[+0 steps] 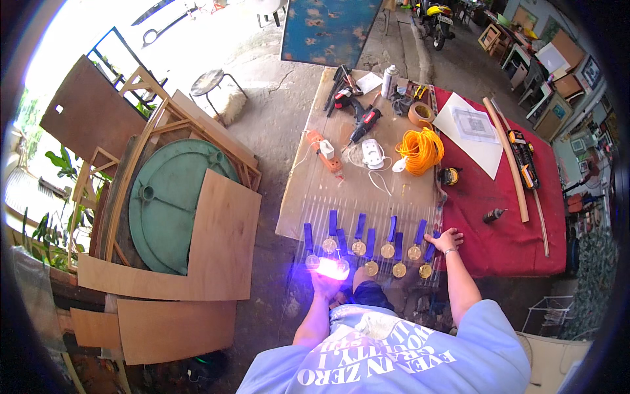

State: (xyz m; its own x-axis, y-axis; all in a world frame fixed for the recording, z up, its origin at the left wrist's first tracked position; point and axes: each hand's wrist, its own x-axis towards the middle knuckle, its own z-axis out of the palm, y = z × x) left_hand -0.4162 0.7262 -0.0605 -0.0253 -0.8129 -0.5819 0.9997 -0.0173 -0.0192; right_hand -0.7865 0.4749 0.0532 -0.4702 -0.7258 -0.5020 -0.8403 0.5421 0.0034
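Several gold medals (387,251) on blue ribbons (392,228) lie in two staggered rows on a clear ribbed sheet (298,222) at the near side of the table. My left hand (321,284) is at the left end of the rows, beside the lowest medals there. A glaring violet-white light (332,268) covers its fingers, so their grip is hidden, as is part of the medals around it. My right hand (449,241) rests at the right end, its fingers spread. It touches the sheet's edge next to the last ribbon, and it holds nothing that shows.
Beyond the medals are an orange cord coil (420,151), a white socket block (373,153), a drill (365,123), a tape roll (420,114) and a spray can (389,81). A red cloth (485,243) carries a wooden strip (506,161). Plywood (223,230) leans at left.
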